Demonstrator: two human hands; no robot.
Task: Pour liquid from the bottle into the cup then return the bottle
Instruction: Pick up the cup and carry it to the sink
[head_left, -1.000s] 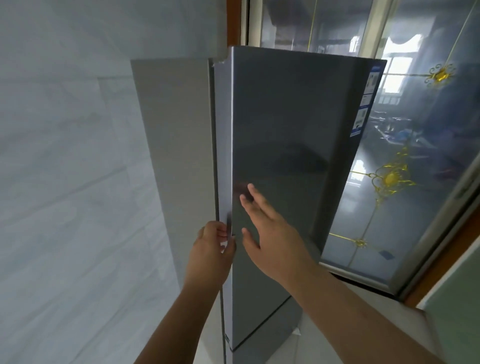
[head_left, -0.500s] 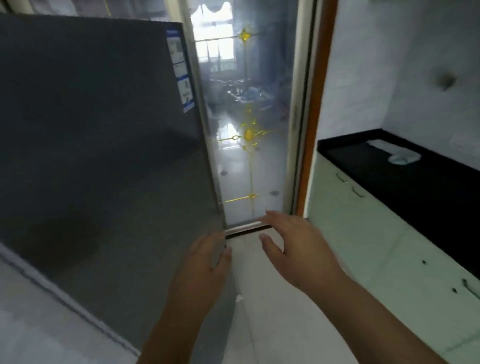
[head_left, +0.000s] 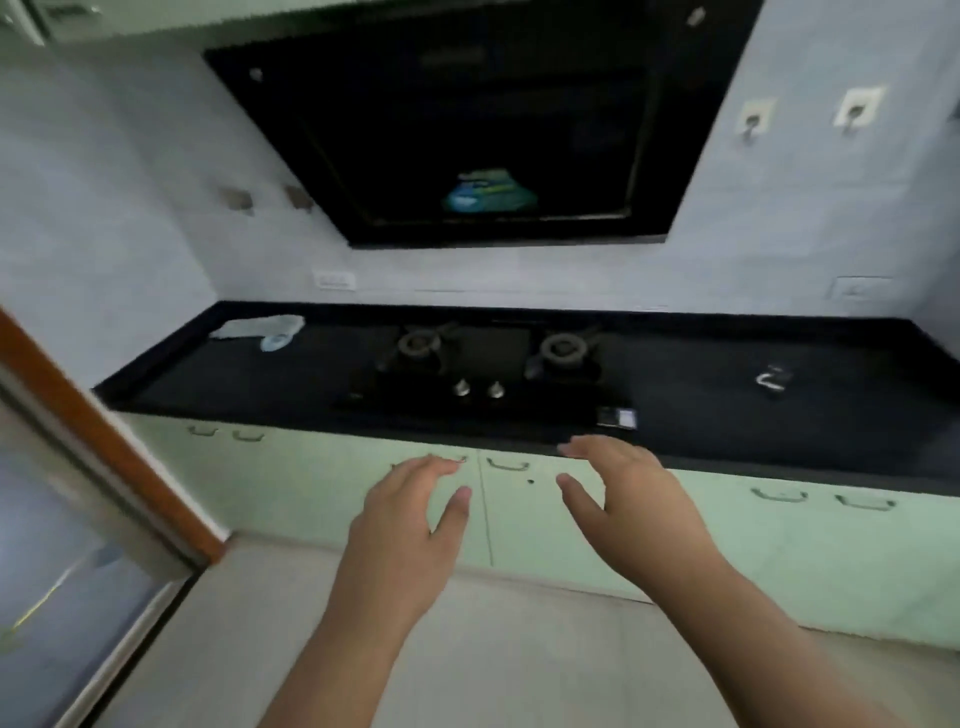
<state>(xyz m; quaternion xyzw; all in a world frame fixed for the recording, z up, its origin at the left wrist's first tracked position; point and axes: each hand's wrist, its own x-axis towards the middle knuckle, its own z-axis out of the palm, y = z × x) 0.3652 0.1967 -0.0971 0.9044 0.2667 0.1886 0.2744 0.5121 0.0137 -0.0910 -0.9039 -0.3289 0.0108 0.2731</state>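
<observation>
My left hand and my right hand are both held out in front of me, fingers spread and relaxed, holding nothing. They hover before the pale green cabinet doors below the black countertop. A small dark object with a pale rim stands on the counter at the right; the blur hides what it is. No bottle shows in the head view.
A two-burner gas hob is set in the counter's middle, under a black range hood. A pale cloth lies at the counter's left end. A brown door frame and a glass door are at the left.
The view has swung right, from the grey fridge past the glass door to the counter and hob. My left hand let go of the fridge door edge; both hands now hang free.
</observation>
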